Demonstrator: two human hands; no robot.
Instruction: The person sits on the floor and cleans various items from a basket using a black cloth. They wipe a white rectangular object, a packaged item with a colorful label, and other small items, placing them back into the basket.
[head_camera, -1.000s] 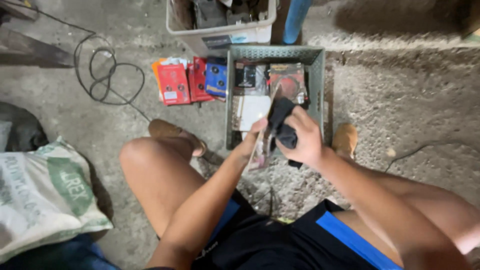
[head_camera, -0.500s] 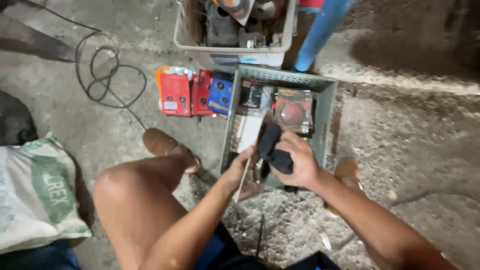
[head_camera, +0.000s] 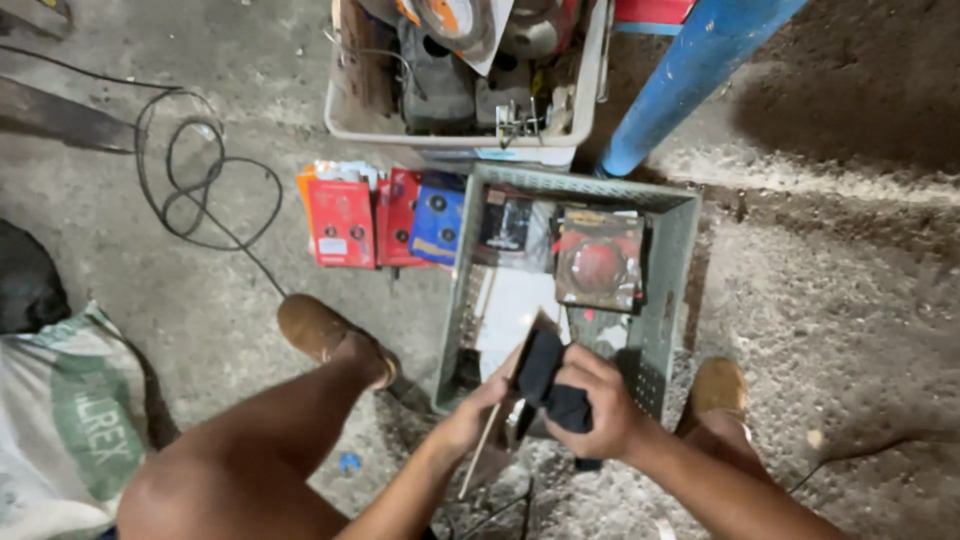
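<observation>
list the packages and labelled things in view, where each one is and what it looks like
Red flat packs: on the floor left of the grey crate, rectangular, with small dark circles.
Blue pack: beside the red ones, against the crate's left wall, rectangular.
Clear pack with a red disc: inside the crate, far end, squarish, dark backing.
Printed sack: far left on the floor, white with green lettering.

bare arms (head_camera: 720, 485), brown shoes (head_camera: 318, 330)
</observation>
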